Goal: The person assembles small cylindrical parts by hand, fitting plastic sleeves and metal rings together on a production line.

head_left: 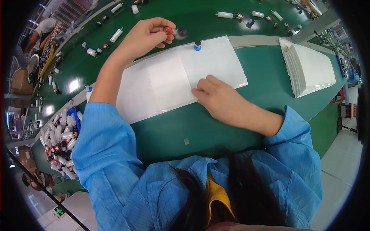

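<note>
My left hand (148,36) reaches over the far edge of the white sheets, its thumb and fingers closed on a small red round part (168,30). Beside the fingertips is a dark grey piece (180,34), smeared by motion; whether it joins the red part I cannot tell. My right hand (217,96) is low over the right-hand white sheet (212,61), fingers curled together. What they hold, if anything, is hidden. A small black-and-blue capped piece (197,46) stands upright near that sheet's far edge. Another white sheet (135,90) extends left under my left forearm.
A stack of folded white sheets (308,69) lies at the right. At the left is a heap of white cylindrical parts (61,134) by a blue tray (75,117). More white cylinders (116,35) and small caps lie scattered on the far green belt (154,11). A metal post (312,29) rises at far right.
</note>
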Demonstrator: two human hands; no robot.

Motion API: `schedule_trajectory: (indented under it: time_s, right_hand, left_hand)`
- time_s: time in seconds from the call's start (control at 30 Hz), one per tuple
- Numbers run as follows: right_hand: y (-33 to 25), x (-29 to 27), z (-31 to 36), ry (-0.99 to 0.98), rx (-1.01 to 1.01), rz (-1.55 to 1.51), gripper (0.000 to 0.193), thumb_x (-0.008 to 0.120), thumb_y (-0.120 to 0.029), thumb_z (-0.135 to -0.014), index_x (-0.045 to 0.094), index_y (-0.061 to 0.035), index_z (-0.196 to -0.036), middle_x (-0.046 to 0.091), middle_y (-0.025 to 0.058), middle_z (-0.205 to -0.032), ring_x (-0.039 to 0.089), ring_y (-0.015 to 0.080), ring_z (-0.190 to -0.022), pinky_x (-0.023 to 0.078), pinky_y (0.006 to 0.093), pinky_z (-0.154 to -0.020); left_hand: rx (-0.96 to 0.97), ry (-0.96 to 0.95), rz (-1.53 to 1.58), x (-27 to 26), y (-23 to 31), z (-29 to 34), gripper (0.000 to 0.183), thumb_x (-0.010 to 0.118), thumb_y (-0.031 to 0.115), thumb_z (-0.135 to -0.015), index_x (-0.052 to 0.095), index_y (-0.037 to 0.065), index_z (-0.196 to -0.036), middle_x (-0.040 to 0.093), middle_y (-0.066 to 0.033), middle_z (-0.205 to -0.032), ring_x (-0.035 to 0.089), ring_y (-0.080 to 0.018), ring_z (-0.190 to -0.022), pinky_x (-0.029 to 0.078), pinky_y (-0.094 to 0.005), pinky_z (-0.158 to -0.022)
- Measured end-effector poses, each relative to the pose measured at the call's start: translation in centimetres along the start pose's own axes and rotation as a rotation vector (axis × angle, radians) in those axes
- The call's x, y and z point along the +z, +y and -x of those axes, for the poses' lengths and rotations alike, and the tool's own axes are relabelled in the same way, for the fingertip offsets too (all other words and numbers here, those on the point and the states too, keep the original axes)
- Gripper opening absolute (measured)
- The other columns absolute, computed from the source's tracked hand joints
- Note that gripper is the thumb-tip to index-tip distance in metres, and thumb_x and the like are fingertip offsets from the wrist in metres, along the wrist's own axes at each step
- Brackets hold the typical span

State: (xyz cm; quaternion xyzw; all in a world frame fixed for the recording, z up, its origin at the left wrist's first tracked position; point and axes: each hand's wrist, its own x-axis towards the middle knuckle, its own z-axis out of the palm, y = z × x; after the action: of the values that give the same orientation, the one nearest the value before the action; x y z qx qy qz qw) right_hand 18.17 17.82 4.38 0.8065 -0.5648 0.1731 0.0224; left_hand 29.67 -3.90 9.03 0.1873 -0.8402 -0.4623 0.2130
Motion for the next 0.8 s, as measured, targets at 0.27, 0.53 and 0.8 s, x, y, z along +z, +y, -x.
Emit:
schedule_trajectory:
  time_s: [0.27,0.53,0.8]
  right_hand:
    - [1.7,-2.1,-4.9,-0.501,0.103,-0.005,0.012,0.06,-0.007,-0.063,0.056,0.0007,-0.072,0.058,0.0135,-0.077,0.056,0.0274,-0.073,0.046,0.0354,-0.066]
    - [5.1,-4.8,-0.8,-0.385,0.412,-0.811,0.015,0.062,-0.014,-0.073,0.053,-0.0037,-0.067,0.056,0.0073,-0.065,0.059,0.0189,-0.07,0.047,0.0289,-0.061]
    - [5.6,-3.9,-5.0,0.554,0.579,-1.771,0.013,0.062,-0.02,-0.081,0.052,-0.012,-0.079,0.053,-0.0025,-0.078,0.053,0.0097,-0.08,0.041,0.0245,-0.073]
  left_hand:
    - [-0.024,-0.013,-0.593,0.4,-0.1,0.9,0.031,0.056,0.004,-0.076,0.049,0.0,-0.106,0.056,-0.0097,-0.085,0.057,-0.0162,-0.078,0.046,-0.0261,-0.069]
    - [-0.142,0.037,-0.764,-1.3,-2.6,1.9,0.035,0.054,0.007,-0.079,0.046,-0.002,-0.112,0.059,-0.0121,-0.088,0.058,-0.0242,-0.084,0.045,-0.0304,-0.077]
    - [-0.192,-0.099,0.831,2.0,-1.0,0.2,0.033,0.051,0.025,-0.087,0.05,0.001,-0.11,0.059,-0.0083,-0.091,0.055,-0.0155,-0.082,0.044,-0.0286,-0.078]
